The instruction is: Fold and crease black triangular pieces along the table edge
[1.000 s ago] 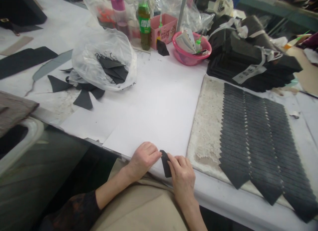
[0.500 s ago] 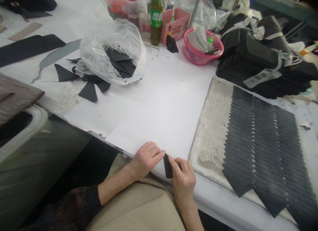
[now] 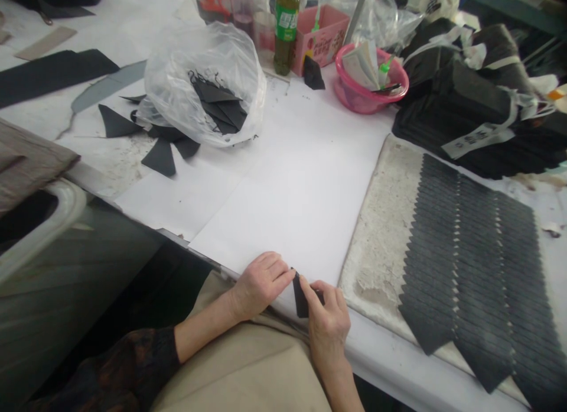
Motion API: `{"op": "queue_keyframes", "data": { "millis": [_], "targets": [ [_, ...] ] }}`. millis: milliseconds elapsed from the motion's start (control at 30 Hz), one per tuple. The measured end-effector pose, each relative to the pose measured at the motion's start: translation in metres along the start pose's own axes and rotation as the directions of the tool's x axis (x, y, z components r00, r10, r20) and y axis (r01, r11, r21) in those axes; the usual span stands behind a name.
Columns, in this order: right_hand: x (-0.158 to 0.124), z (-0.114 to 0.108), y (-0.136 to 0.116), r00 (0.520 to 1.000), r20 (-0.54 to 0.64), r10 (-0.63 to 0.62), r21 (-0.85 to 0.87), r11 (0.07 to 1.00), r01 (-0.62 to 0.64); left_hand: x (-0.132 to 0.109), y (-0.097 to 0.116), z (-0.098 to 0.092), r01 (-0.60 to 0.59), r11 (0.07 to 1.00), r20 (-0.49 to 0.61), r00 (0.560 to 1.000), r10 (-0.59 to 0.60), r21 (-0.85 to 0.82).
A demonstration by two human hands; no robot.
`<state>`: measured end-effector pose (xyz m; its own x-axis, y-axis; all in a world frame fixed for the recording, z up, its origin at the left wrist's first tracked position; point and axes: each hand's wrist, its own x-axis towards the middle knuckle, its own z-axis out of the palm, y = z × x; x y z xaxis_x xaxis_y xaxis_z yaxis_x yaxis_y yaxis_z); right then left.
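Between my two hands, at the table's front edge, is a small black flat piece (image 3: 300, 299) that looks like leather or fabric. My left hand (image 3: 262, 284) pinches its upper corner between thumb and fingers. On the other side, my right hand (image 3: 326, 312) grips its right edge, thumb on top and the other fingers partly hidden behind. Just right of my hands lies a worn pale board (image 3: 376, 223), bearing rows of overlapping dark pointed pieces (image 3: 478, 252).
An open clear plastic bag (image 3: 163, 75) holds black pieces; several loose ones (image 3: 160, 158) lie beside it. Behind stand a green-labelled bottle (image 3: 286, 31), a pink box (image 3: 323, 36) and a pink basin (image 3: 361, 101). Tied black stacks (image 3: 465, 93) are at the back right.
The view has shifted slightly, so the table things sit a little to the right. More of the black piece shows beside my right fingers; both hands keep their grip.
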<state>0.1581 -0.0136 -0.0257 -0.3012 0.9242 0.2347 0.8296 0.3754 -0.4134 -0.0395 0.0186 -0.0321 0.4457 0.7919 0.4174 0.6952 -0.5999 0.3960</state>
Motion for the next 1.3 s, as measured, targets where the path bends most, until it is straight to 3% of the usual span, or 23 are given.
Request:
{"op": "queue_keyframes", "data": {
  "millis": [1300],
  "targets": [
    [0.0033,-0.0008,0.0007,0.999,0.026,-0.024,-0.022,0.999,0.025,0.0012,0.0022,-0.0041,-0.049,0.995,0.012,0.999,0.048,0.088]
  ]
}}
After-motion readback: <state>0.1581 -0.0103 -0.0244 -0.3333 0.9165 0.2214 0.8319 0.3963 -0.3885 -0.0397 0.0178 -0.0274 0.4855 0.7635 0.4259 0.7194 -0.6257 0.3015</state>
